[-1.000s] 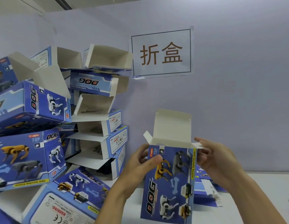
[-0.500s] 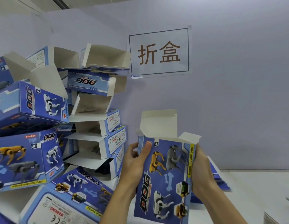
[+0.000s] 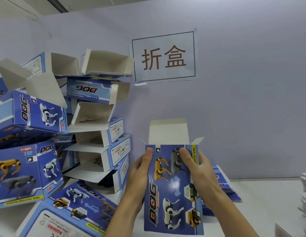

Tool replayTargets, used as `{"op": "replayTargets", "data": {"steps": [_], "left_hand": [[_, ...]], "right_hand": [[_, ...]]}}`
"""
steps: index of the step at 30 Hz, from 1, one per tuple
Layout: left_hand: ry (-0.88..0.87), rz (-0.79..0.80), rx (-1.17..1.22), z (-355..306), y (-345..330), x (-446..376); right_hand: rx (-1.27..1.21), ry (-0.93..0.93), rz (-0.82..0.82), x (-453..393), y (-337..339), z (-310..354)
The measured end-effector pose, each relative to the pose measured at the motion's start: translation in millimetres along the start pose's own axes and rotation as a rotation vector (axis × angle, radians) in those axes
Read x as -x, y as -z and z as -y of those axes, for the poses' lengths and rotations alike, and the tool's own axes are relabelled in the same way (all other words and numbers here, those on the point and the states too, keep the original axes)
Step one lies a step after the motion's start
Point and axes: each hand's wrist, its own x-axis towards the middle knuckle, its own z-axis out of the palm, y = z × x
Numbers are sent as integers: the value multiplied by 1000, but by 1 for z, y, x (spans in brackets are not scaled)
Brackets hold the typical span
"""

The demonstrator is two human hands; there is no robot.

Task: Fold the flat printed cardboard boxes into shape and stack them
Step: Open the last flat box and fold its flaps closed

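**Box held upright, top end still open**

Pile of folded boxes [image 3: 60,134] is seen at left, stacked untidily against the wall [image 3: 243,100], most with flaps agape; a sheaf of flat blanks [image 3: 224,187] is seen on the white table [image 3: 260,211] behind the right wrist, partly covered; paper stacks [image 3: 305,185] at the right edge are cut off.

Box in hand [image 3: 172,189] is held upright above the table, between the two hands; it is judged squared into shape, with the tuck lid [image 3: 167,131] standing up and small side flaps splayed. Left hand [image 3: 140,175] is wrapped round the left edge, thumb on the printed face; right hand [image 3: 198,171] is curled round the right edge likewise.

Next, side flaps would need folding in, then the lid tucked, then stacking.

Bottom closure cannot be seen; fingers behind the box are hidden.
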Motion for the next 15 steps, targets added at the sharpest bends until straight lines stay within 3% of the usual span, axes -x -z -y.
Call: {"op": "replayTargets", "data": {"steps": [5, 9, 11, 15], "left_hand": [[-17, 280, -140, -9, 2, 7], [92, 507, -420, -9, 21, 9], [102, 497, -447, -4, 25, 9], [63, 294, -521, 6, 30, 5]], "right_hand": [[-93, 14, -70, -3, 21, 1], [-138, 36, 35, -7, 40, 8], [-80, 7, 176, -6, 46, 15], [163, -22, 413, -1, 59, 37]]}}
